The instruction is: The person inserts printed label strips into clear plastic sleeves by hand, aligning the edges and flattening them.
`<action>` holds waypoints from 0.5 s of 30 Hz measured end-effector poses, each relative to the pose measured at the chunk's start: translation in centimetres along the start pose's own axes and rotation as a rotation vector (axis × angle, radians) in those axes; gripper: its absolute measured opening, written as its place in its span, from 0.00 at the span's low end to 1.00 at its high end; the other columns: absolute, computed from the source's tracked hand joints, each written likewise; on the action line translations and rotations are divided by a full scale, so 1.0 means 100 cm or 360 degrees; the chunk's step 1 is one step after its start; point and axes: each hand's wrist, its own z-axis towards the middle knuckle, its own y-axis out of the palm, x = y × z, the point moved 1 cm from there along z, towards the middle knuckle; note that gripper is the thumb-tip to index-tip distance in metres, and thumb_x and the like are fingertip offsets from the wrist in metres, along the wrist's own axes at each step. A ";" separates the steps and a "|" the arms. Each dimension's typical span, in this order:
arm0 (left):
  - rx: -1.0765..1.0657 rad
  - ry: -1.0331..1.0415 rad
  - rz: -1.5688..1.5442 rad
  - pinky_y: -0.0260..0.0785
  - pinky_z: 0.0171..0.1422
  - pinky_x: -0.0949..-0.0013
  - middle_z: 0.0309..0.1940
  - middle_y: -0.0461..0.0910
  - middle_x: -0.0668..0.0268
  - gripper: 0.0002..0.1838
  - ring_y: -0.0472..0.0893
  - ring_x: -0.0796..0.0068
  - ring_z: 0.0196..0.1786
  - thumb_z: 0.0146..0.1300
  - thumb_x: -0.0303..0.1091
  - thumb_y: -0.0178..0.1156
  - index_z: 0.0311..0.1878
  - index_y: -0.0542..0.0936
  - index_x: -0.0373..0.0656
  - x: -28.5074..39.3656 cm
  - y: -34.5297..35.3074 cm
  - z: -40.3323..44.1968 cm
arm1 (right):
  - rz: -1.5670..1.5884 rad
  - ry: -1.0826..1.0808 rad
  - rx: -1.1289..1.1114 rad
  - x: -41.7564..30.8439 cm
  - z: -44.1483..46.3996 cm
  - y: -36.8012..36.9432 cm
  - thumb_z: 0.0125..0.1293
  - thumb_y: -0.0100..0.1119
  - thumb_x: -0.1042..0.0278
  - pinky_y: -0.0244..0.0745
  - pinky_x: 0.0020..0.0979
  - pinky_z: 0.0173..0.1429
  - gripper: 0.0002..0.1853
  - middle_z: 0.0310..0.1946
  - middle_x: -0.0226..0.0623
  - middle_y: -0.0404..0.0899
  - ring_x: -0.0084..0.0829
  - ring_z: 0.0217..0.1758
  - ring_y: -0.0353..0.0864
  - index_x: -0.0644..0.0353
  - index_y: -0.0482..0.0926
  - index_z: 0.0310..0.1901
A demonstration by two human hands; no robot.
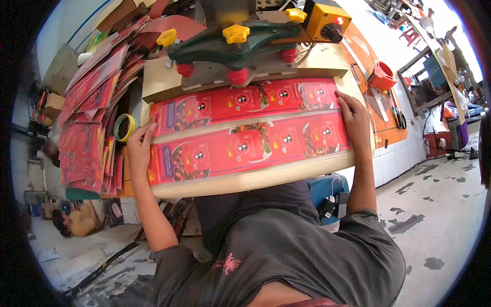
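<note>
A wide red printed sheet (225, 153) lies on a pale board (255, 181) in front of me, with a second red strip (225, 107) behind it, close under a dark green machine head (235, 47). My left hand (139, 148) holds the left edge of the sheets, its fingers pressed together there. At the right edge, my right hand (355, 118) grips the sheets near the upper corner, fingertips on the print. The lower sides of both hands rest by the board's edges.
Stacked red printed packets (84, 148) stand at the left, beside a yellow tape roll (124, 127). A yellow control box (327, 21) is at the upper right. Further right are a red tape dispenser (382, 75) and scissors (399, 116). Another person (82, 219) is at the lower left.
</note>
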 end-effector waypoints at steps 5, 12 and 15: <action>-0.0023 -0.0066 -0.0054 0.71 0.58 0.70 0.48 0.87 0.55 0.21 0.84 0.72 0.50 0.73 0.42 0.62 0.58 0.84 0.34 -0.007 0.000 0.002 | -0.0019 -0.0005 -0.0001 0.000 0.000 0.001 0.73 0.59 0.66 0.78 0.36 0.52 0.14 0.44 0.48 0.87 0.41 0.46 0.87 0.61 0.86 0.54; 0.0005 -0.0052 -0.0059 0.72 0.55 0.71 0.46 0.87 0.58 0.20 0.83 0.74 0.47 0.73 0.42 0.62 0.58 0.84 0.35 -0.001 0.000 0.000 | -0.0055 -0.0001 -0.0016 0.005 0.001 0.000 0.74 0.58 0.65 0.78 0.36 0.52 0.14 0.44 0.48 0.87 0.41 0.45 0.87 0.60 0.86 0.54; 0.0004 0.0008 -0.0052 0.72 0.55 0.71 0.46 0.87 0.58 0.20 0.82 0.74 0.47 0.73 0.42 0.62 0.57 0.84 0.34 -0.009 0.001 0.002 | -0.0014 0.0073 -0.0078 0.005 0.002 -0.001 0.75 0.57 0.65 0.77 0.31 0.57 0.15 0.49 0.45 0.88 0.32 0.50 0.86 0.63 0.85 0.56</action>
